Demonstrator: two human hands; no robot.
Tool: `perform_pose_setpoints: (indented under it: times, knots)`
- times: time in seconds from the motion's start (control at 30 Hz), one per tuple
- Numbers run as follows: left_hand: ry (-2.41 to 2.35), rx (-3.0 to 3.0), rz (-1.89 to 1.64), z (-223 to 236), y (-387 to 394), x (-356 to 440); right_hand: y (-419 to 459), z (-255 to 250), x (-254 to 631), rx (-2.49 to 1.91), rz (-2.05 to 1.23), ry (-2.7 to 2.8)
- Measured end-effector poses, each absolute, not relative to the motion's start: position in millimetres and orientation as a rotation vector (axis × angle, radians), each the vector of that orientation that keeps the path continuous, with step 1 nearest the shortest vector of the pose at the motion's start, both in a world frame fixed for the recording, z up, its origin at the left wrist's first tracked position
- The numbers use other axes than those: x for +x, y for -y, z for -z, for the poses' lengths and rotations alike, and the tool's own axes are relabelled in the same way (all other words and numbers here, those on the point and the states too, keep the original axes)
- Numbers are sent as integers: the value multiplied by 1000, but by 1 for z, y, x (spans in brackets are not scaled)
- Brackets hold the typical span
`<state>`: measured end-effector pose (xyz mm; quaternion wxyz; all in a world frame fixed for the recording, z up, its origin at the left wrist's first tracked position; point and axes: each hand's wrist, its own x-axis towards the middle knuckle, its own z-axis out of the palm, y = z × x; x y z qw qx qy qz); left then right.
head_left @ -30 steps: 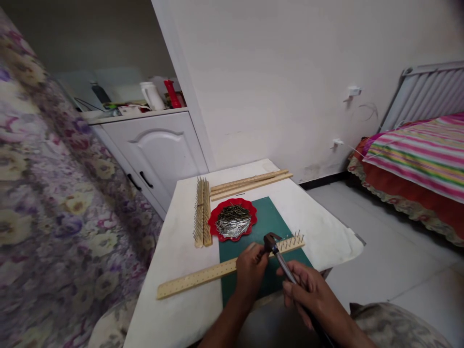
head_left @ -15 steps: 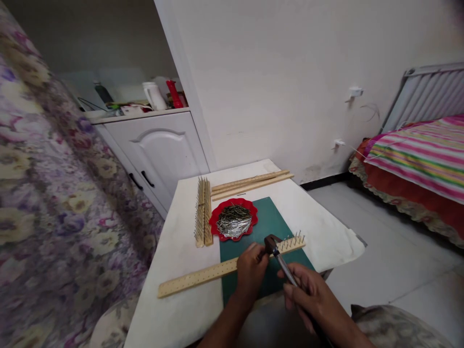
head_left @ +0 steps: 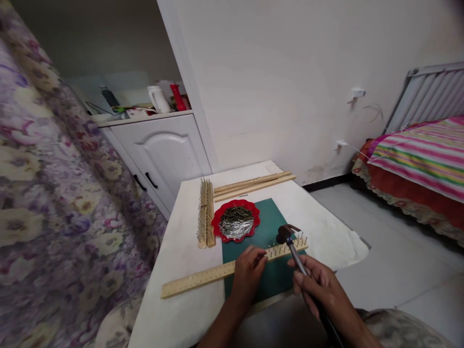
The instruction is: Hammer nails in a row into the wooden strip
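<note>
A long wooden strip with a row of holes lies across the white table and the green cutting mat. Several nails stand upright at its right end. My left hand rests on the strip with thumb and forefinger pinched at a nail next to the standing ones. My right hand grips the handle of a small hammer, whose head is raised just above the nails.
A red scalloped dish full of loose nails sits on the mat's far left corner. Two nailed strips lie left of it, and plain wooden strips lie at the table's far edge. A flowered sofa is left, a white cabinet behind, a bed at right.
The hammer head has lifted and swung right, away from my left fingers. My left hand keeps pinching at the strip. The view shifted slightly.
</note>
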<state>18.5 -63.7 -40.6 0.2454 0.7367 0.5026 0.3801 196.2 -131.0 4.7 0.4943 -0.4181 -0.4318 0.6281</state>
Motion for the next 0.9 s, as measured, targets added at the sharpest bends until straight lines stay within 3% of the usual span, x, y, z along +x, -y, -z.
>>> perform_pose_setpoints:
  times: [0.3,0.6,0.9]
  knots:
    - [-1691,2108,-1112,4,37,-47,128,3,193,-998,-1536,1022]
    - [-1859,2298,-421,4,-13,-55,127,8,186,-1040,-1518,1032]
    - [-1903,2279,-224,2,-35,-49,125,14,185,-1046,-1526,1030]
